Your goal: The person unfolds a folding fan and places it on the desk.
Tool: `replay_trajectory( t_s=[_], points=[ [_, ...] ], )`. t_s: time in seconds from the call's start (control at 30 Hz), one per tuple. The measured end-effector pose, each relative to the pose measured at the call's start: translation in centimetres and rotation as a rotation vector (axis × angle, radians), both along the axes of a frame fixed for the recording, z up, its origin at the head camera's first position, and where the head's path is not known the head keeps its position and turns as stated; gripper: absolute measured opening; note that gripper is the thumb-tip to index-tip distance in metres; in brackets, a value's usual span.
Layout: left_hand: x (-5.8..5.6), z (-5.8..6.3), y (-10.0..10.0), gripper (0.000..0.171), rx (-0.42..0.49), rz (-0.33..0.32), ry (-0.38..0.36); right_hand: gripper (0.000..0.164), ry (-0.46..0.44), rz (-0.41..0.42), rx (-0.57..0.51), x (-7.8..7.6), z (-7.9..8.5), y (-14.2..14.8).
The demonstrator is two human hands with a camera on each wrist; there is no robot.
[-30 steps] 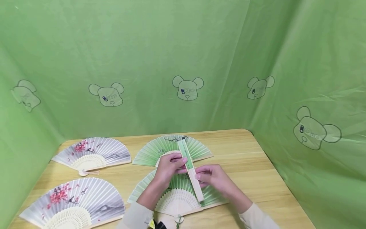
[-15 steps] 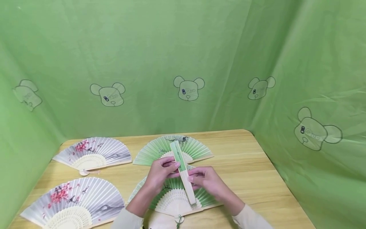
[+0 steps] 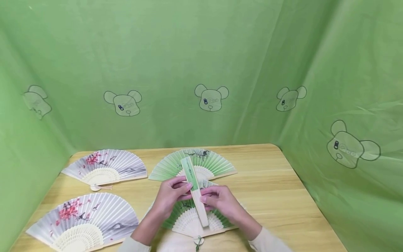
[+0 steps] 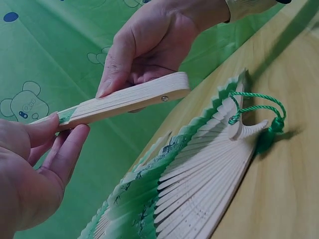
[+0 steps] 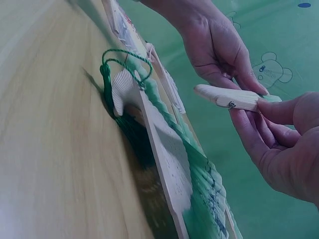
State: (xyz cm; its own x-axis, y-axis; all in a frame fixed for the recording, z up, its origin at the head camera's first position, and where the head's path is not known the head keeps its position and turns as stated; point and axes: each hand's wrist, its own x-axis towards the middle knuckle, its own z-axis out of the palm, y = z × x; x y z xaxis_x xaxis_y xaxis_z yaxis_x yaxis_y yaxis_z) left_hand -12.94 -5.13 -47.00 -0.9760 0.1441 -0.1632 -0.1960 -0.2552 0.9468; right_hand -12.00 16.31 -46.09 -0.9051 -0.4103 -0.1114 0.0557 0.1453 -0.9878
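Observation:
A folded hand fan, green at its far end with pale wooden ribs, is held tilted above the table in both hands. My left hand pinches its green part between thumb and fingers. Lower down, at the ribs, my right hand pinches it from the other side. The rivet end shows bare in the left wrist view. Directly beneath lies a spread green fan with pierced pale ribs and a green cord tassel. Hands and folded fan hide part of it.
Behind it lies another spread green fan. On the left are two spread grey fans with red blossoms, a far one and a near one. Green cloth walls enclose the wooden table.
Both hands have moved left and slightly down with the folded fan, still pinching it. The spread fans keep their places on the table, while the head view has shifted slightly.

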Motion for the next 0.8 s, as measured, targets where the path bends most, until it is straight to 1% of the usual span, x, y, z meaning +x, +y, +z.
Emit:
replay_trajectory(
  t_s=[0.2,0.37,0.53,0.8],
  points=[
    [0.8,-0.2,-0.4,0.048,0.002,-0.012,-0.008,0.033,0.002,0.006,-0.018,0.1,-0.2,-0.8],
    [1.3,-0.2,-0.7,0.046,0.002,-0.022,-0.015,0.034,-0.009,-0.004,-0.03,0.4,-0.1,-1.4],
    [1.8,-0.5,-0.9,0.043,-0.016,-0.045,-0.029,0.035,-0.018,-0.017,-0.047,0.7,0.0,-1.8],
    [2.2,-0.8,-1.2,0.036,-0.021,-0.042,-0.031,0.034,-0.025,-0.028,-0.058,0.8,-0.3,-2.3]
  ],
)
